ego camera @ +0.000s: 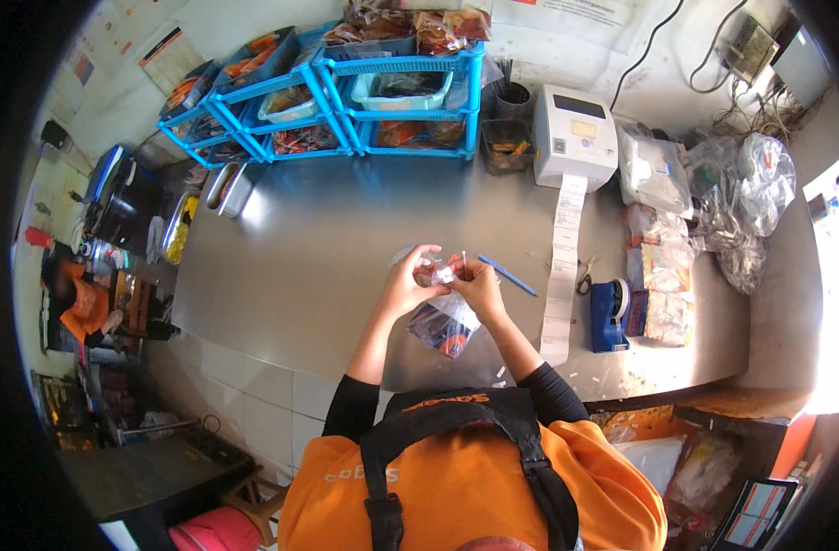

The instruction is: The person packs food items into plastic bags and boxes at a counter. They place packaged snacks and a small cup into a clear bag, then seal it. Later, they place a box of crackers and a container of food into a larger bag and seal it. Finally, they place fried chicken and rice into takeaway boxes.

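Note:
Over the steel table [281,275], my left hand [407,282] grips the gathered neck of a clear plastic bag [441,277]. My right hand [480,290] pinches the same neck from the other side, and a thin white strip, perhaps a cable tie [463,256], sticks up by its fingers. Below the hands the bag's lower part holds a dark, orange-marked packet [445,337]. Just right of my right hand lies a blue pen [509,275]. The fingers partly hide the bag's neck.
A white label printer [575,138] feeds a long printed paper strip [561,275] across the table. Scissors [585,277], a blue tape dispenser [609,320] and plastic-wrapped packs [667,317] sit to the right. Blue racks [398,110] line the back. Another person [85,303] is at far left.

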Tool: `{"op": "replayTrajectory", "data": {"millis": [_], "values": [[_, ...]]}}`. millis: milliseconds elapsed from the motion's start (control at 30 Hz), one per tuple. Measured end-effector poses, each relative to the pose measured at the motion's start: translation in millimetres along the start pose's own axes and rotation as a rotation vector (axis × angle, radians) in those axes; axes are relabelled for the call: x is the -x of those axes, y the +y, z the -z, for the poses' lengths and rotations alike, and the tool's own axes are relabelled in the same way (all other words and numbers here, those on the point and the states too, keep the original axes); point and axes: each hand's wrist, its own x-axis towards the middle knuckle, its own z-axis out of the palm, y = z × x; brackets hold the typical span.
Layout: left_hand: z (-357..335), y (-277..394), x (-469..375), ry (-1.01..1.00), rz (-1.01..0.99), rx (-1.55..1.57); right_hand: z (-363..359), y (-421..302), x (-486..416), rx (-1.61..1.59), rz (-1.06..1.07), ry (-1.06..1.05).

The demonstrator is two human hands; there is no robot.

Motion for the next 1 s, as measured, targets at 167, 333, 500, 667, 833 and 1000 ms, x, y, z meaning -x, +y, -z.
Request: {"op": "replayTrajectory", "data": {"millis": [167,333,500,667,833,1000], "values": [[-5.6,-4.7,-5.3,0.094,0.077,-0.033,8.2,-10.9,0.5,0.352,0.164,0.031],[-9.4,5.5,-7.4,0.113,0.021,-0.047,13.0,-27.3,-1.4,0.418,0.155,-0.04],[0.7,-2.2,-10.5,0.0,0.178,-0.058,22.1,-36.8,-6.1,0.396,0.179,-0.106],[-6.3,-36.8,-19.4,-0.091,0.251,0.374,13.2,-26.8,-15.4,0.524,0.309,-0.019],[3.4,-44.9,-27.6,-0.077,0.396,0.816,19.3,-25.2,-14.7,0.537,0.314,0.075],[15.2,-24.6,-22.7,-0.154,0.442,0.977,34.3,-28.4,-5.4,0.057,0.364,0.33]]}}
